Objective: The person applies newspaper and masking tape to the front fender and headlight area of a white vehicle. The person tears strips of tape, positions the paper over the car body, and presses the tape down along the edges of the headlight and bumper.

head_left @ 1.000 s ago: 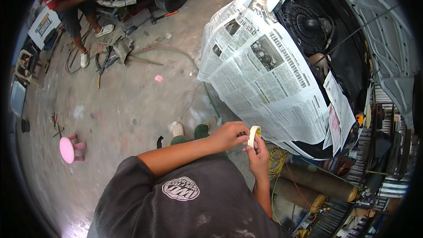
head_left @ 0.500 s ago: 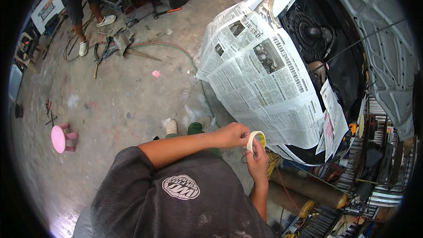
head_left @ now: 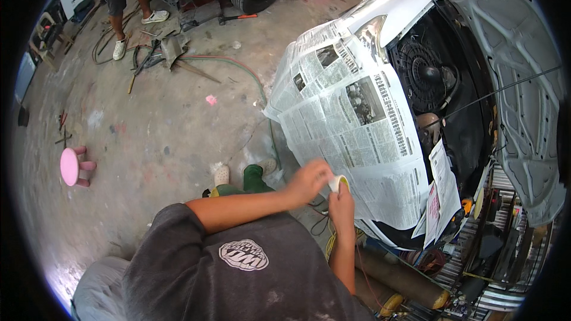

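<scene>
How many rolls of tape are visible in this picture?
1. The tape roll is between the left hand and right hand, in front of the newspaper covering the car. Others may be hidden.

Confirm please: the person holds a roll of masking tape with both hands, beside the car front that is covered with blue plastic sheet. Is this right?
Not quite. The head view shows the car front covered with newspaper, not blue plastic sheet. The rest holds: the left hand and right hand both hold the roll of masking tape beside it.
</scene>
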`<state>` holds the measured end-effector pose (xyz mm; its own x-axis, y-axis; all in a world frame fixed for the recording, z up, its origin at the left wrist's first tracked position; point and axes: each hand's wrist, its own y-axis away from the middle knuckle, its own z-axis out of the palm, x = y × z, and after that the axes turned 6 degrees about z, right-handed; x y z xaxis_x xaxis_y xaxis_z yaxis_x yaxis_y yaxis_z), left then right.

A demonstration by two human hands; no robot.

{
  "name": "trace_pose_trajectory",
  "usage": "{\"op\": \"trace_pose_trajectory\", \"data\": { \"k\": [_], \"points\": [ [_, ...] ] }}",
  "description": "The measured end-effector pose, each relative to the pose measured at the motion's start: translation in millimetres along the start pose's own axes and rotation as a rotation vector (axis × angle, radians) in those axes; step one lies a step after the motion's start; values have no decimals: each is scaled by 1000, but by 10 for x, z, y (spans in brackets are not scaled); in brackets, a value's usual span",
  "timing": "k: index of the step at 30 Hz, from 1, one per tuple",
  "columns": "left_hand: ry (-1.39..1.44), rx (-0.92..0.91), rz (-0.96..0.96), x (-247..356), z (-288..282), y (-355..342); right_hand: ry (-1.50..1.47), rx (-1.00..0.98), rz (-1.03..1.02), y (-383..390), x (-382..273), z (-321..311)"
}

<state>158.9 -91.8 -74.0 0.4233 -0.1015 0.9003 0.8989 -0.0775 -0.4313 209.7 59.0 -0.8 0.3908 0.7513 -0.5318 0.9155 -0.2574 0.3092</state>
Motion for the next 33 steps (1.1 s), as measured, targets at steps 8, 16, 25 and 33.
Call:
{"op": "trace_pose_trajectory", "data": {
  "k": [8, 16, 25, 33],
  "points": [
    [695, 499, -904, -2403, -246, -596, 224, -171, 142, -443, 905, -226],
    [522, 725, -911, -2882, 139, -920, 107, -417, 112, -667, 559, -567],
    [559, 860, -994, -2953, 115, -962, 163, -629, -40, -1030, 221, -1092],
    [506, 705, -1032, -3161, -104, -916, -38, -570, 58, -894, 170, -1070]
  ]
}}
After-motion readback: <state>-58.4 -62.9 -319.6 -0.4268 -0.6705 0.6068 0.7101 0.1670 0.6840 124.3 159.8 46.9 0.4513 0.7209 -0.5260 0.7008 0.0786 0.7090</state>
